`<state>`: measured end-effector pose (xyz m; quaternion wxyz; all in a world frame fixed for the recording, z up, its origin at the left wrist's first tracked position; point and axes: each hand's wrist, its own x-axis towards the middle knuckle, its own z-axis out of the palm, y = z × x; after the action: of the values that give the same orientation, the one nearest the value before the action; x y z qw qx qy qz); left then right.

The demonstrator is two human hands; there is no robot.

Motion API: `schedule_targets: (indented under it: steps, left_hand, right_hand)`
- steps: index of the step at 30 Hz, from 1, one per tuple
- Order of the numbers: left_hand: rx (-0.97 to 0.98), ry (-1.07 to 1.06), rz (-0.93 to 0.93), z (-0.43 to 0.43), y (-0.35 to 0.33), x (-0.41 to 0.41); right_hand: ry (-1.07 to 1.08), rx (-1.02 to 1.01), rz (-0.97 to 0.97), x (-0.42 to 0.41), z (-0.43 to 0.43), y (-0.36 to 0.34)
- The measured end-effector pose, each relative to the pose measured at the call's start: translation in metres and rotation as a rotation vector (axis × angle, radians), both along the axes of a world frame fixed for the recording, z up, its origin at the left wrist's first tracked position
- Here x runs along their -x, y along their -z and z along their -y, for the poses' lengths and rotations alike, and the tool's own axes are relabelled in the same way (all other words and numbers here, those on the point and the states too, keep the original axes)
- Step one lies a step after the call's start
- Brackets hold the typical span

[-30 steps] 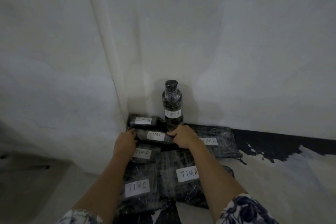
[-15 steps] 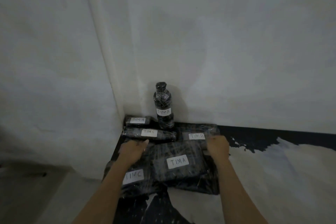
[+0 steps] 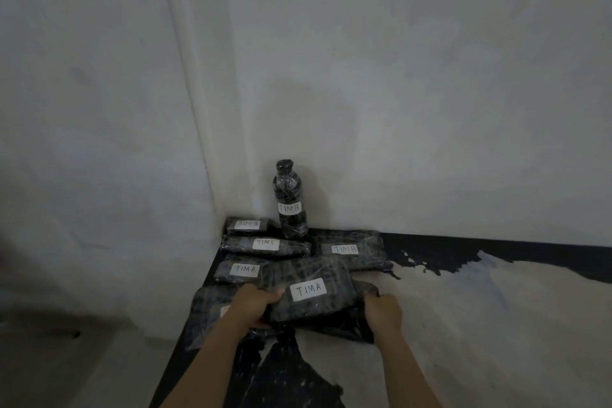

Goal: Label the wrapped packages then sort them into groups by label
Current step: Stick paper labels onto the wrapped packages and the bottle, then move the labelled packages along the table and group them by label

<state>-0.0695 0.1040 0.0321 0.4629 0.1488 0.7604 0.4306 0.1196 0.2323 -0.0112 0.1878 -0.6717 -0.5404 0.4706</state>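
Several black wrapped packages with white labels lie in a corner of the floor. The large package marked TIM A (image 3: 308, 290) is gripped at its left edge by my left hand (image 3: 255, 303) and at its right edge by my right hand (image 3: 382, 310). Under it lies another flat package (image 3: 208, 311), its label hidden by my left hand. Behind are a small TIM A package (image 3: 243, 270), a long TIM C package (image 3: 265, 245), a small TIM A package (image 3: 246, 225), a flat TIM B package (image 3: 351, 250) and an upright wrapped bottle (image 3: 289, 205) marked TIM B.
White walls (image 3: 397, 109) meet in a corner right behind the packages. The floor (image 3: 480, 325) is pale with dark patches, and a dark strip runs along the wall's foot on the right. A lower grey floor area lies to the left.
Both hands came back from the long TIM C package at the rear and closed on the two sides of the large TIM A package. The camera view drew back.
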Motion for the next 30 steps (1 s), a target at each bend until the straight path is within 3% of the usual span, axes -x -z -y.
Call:
schedule_targets:
  steps: [6,13,22,30]
  left_hand:
    - [-0.082,-0.229,0.07,0.008,-0.003,0.001]
    - [-0.154,-0.358,0.217,0.029,0.0,-0.01]
    - [-0.292,-0.457,0.301,0.043,0.006,-0.03]
    - [-0.484,-0.478,0.379,0.029,0.001,-0.049]
  right_hand:
    - [0.046,0.033,0.046,-0.007,0.005,0.005]
    - [0.231,0.131,-0.138,-0.021,0.016,0.007]
    - [0.273,0.249,-0.447,-0.044,0.05,-0.003]
    - [0.378,0.122,-0.447,-0.072,0.062,0.004]
